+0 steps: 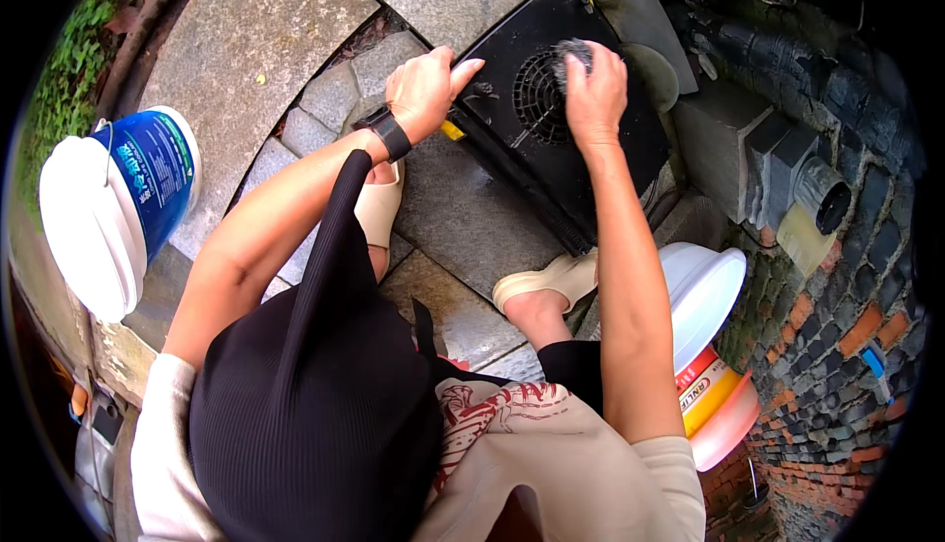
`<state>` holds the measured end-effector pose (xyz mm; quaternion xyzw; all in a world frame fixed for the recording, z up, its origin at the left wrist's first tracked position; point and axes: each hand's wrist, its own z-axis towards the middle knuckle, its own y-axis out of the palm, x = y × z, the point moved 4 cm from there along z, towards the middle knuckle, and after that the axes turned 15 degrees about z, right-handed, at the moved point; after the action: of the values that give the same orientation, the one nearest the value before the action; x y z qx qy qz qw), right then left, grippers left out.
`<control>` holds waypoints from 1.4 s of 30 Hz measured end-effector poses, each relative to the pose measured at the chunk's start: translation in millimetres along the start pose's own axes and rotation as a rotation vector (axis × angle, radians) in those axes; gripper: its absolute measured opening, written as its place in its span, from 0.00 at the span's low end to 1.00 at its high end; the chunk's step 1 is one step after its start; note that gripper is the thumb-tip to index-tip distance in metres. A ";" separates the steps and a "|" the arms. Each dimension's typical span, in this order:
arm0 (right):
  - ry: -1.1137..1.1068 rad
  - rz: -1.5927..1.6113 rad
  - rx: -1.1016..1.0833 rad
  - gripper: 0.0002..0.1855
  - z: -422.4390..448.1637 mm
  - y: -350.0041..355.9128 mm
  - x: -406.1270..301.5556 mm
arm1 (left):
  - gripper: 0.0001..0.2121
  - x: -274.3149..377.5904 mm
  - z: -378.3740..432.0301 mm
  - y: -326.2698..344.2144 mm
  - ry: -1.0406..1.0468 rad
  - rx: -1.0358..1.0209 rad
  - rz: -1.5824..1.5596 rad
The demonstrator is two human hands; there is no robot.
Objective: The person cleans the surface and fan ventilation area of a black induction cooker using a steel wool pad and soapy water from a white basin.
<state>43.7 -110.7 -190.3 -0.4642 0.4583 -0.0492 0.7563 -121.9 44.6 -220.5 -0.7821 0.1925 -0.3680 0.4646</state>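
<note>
A black metal panel [502, 47], perhaps an appliance housing, lies tilted on the paving before me. A round wire fan grille [533, 95] is set in its upper face. My left hand [422, 91], with a black band on the wrist, grips the panel's left edge, thumb over the top and fingers hidden from view. In my right hand [599, 91] is a grey scouring pad, likely steel wool [571, 62], pressed at the right side of the grille. Yellow tape bits [452, 130] stick to the panel's edge. Some dark debris [481, 89] sits left of the grille.
To the left stands a white-lidded blue coolant bucket [159, 173]. At right are a white plastic basin [701, 298] and a red-yellow bucket [712, 402] beside a brick wall [834, 365]. Grey duct parts [727, 143] lie beyond the panel. My sandalled feet are close to the panel.
</note>
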 end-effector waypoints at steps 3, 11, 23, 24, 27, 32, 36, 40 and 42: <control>-0.220 -0.034 -0.122 0.14 -8.1 25.3 -40.1 | 0.25 -1.4 -1.8 0.4 0.010 -0.024 -0.051; 0.194 -0.167 0.108 0.15 -29.1 -24.2 47.2 | 0.25 -0.6 2.8 2.6 0.030 -0.019 -0.018; 0.133 -0.106 0.216 0.15 -23.7 -0.1 -1.6 | 0.24 5.6 1.8 0.9 0.061 0.000 -0.013; 0.164 -0.121 0.179 0.16 -24.4 5.9 -6.4 | 0.24 3.1 0.8 2.5 0.056 0.004 -0.005; -0.056 -0.073 0.003 0.15 -59.0 17.9 -50.4 | 0.24 -0.5 -0.2 5.6 0.026 -0.018 0.007; -0.100 -0.097 -0.062 0.15 -76.0 -22.2 -17.9 | 0.25 -10.5 -4.0 2.7 0.029 -0.043 -0.043; 0.095 -0.237 0.097 0.13 -70.5 -40.8 24.8 | 0.25 -0.7 -3.6 8.0 0.043 -0.048 -0.012; -0.067 -0.018 -0.026 0.14 -90.5 0.5 -48.4 | 0.23 -10.4 -4.0 9.2 0.053 -0.008 -0.030; -0.161 0.002 -0.095 0.17 -89.6 -0.9 -47.3 | 0.23 -10.5 -4.5 6.2 0.058 0.004 -0.051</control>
<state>-49.4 -146.4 -172.4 -0.5016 0.3981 0.0107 0.7680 -131.9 45.7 -228.6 -0.7748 0.1851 -0.4027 0.4509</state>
